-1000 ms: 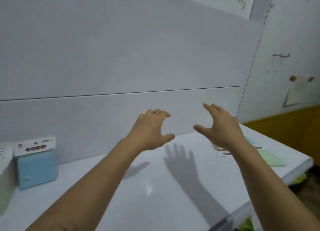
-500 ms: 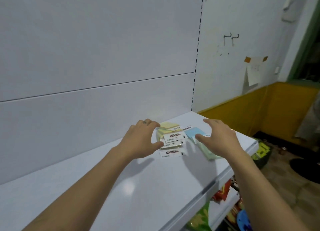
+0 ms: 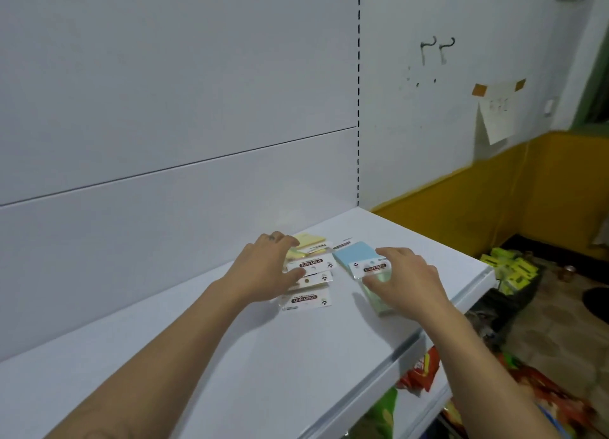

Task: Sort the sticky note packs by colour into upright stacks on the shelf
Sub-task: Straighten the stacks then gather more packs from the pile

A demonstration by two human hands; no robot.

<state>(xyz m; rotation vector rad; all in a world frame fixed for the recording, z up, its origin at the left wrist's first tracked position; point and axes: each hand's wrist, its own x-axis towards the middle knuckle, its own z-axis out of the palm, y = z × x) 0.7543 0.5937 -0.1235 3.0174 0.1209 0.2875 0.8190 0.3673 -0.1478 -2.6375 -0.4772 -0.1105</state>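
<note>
1. Sticky note packs (image 3: 308,275) lie flat, mixed, on the shelf (image 3: 263,356), unsorted.
2. Left hand (image 3: 267,274), spread, presses the yellow packs at 9 o'clock.
3. Right hand (image 3: 407,279), spread, rests on the blue pack (image 3: 356,257) and green pack (image 3: 379,302) at 3 o'clock; neither hand grips anything.

Smooth white shelf, film-wrapped paper packs

The shelf (image 3: 296,356) looks like smooth painted metal with a faint sheen. The sticky note packs (image 3: 308,269) are matt pastel paper, seemingly in glossy clear plastic film with printed card headers; the blue pack (image 3: 354,256) likewise.
</note>
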